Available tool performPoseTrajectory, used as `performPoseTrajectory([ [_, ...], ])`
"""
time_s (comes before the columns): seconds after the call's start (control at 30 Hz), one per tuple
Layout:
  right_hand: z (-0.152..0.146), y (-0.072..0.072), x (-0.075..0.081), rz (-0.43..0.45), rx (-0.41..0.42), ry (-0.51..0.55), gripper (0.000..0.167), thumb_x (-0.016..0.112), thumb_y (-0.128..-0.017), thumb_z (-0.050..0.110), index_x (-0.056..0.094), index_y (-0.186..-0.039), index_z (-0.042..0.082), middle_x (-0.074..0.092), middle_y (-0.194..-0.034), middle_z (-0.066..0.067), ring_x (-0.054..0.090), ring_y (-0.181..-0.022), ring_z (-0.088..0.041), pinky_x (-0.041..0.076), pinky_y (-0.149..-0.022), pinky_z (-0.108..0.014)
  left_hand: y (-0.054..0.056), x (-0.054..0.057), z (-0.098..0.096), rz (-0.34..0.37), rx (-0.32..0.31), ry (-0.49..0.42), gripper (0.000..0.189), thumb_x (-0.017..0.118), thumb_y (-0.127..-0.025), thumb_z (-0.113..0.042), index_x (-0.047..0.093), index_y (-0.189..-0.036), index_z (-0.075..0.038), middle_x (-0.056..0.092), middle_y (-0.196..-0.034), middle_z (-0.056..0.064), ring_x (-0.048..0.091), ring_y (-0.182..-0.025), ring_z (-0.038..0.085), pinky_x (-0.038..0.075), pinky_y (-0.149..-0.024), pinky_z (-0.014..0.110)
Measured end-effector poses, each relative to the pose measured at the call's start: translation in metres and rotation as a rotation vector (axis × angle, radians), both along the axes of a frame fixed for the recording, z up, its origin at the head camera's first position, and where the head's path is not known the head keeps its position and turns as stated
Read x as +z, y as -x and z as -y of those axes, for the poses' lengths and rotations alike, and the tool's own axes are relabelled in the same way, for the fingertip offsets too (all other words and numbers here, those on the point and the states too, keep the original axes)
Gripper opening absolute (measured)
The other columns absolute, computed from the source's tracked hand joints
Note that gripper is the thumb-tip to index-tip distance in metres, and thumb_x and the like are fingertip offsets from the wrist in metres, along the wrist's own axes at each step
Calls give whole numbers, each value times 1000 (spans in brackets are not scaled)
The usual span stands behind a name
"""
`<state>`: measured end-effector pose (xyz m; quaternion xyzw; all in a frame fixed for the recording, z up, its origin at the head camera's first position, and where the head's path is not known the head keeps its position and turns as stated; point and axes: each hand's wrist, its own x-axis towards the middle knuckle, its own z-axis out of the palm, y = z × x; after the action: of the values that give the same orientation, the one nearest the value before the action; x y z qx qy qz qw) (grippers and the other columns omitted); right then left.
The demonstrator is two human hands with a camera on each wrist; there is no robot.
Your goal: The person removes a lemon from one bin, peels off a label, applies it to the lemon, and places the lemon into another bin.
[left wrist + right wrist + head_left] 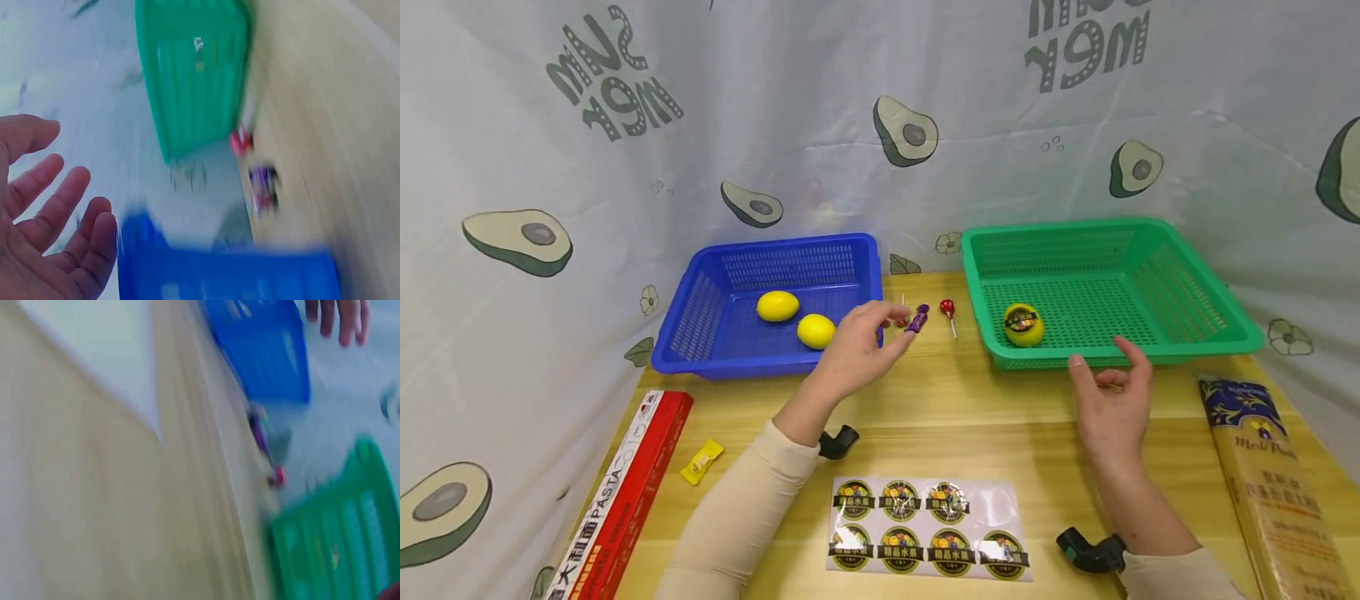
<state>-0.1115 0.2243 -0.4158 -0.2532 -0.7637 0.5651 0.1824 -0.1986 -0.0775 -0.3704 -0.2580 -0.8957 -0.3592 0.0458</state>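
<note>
My left hand [867,350] hovers by the right rim of a blue basket [700,364], fingers relaxed and empty. Two lemons [777,307] lie inside that basket. Beyond the fingertips is a purple-wrapped candy [918,318], with a red lollipop [947,308] to its right; another lollipop is partly hidden by the hand. My right hand [1116,412] is at the front rim of a green basket [1150,350], fingers loosely bent around nothing. A lemon with a dark round sticker [1023,325] sits in the green basket's front left corner. Both wrist views are blurred.
A sheet of round fruit stickers [925,529] lies at the front, its top right spot bare. To the left are a red pasta box [640,492] and a yellow candy packet [702,462]; a pasta bag [1270,492] lies right. A printed curtain [820,100] hangs behind.
</note>
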Motion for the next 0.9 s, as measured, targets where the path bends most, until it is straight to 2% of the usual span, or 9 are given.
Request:
performPoseTrajectory([
  [0.1,32,-5,4,-95,124,-41,58,71,-97,23,46,-149,24,45,-94,4,47,-67,-2,42,-57,-14,2,4,33,45,87,44,34,69,-98,-29,67,-127,-11,69,-126,8,62,-111,27,53,-97,43],
  [0.2,61,-6,9,-141,324,-81,55,71,-96,15,49,-147,17,50,-97,-2,49,-68,-4,44,-56,-16,9,14,61,125,101,151,38,70,-97,-30,65,-130,-11,65,-133,9,59,-123,29,49,-106,47],
  [0.27,78,-1,12,-133,466,-118,55,72,-96,15,50,-146,16,53,-100,-8,52,-70,-8,45,-56,-19,17,23,75,192,76,232,42,72,-95,-30,64,-133,-12,61,-140,11,54,-132,32,45,-111,51],
  [0.33,93,6,14,-89,590,-146,56,73,-96,20,50,-147,19,55,-104,-14,53,-73,-13,47,-57,-23,27,30,88,261,38,309,47,74,-94,-29,62,-136,-14,54,-147,13,48,-139,35,42,-114,54],
  [0.43,115,23,15,-4,727,-163,60,74,-95,28,48,-149,24,53,-110,-18,54,-77,-19,47,-60,-27,44,36,100,355,-25,426,52,76,-92,-25,60,-141,-19,44,-156,14,43,-144,37,40,-115,57],
  [0.53,134,44,16,47,810,-162,63,73,-95,33,47,-151,25,51,-108,-19,52,-76,-22,45,-61,-29,63,38,106,415,-97,529,59,79,-90,-21,57,-144,-21,40,-159,14,39,-147,38,38,-117,57],
  [0.67,154,71,17,53,880,-156,65,70,-96,36,44,-154,22,47,-100,-12,43,-69,-20,38,-59,-28,87,39,106,449,-181,596,62,78,-90,-15,55,-148,-17,40,-161,13,34,-151,37,34,-120,57],
  [0.8,166,90,16,81,927,-148,66,69,-97,40,41,-156,27,44,-90,-7,41,-65,-19,35,-57,-28,103,36,103,541,-190,638,62,74,-93,-11,51,-151,-19,37,-163,12,56,-127,38,51,-103,49],
  [0.9,170,97,12,115,936,-154,67,70,-96,41,40,-155,28,47,-88,-6,44,-68,-20,37,-60,-28,111,32,99,611,-165,675,64,73,-94,-11,50,-152,-22,33,-165,13,59,-114,34,57,-87,39],
])
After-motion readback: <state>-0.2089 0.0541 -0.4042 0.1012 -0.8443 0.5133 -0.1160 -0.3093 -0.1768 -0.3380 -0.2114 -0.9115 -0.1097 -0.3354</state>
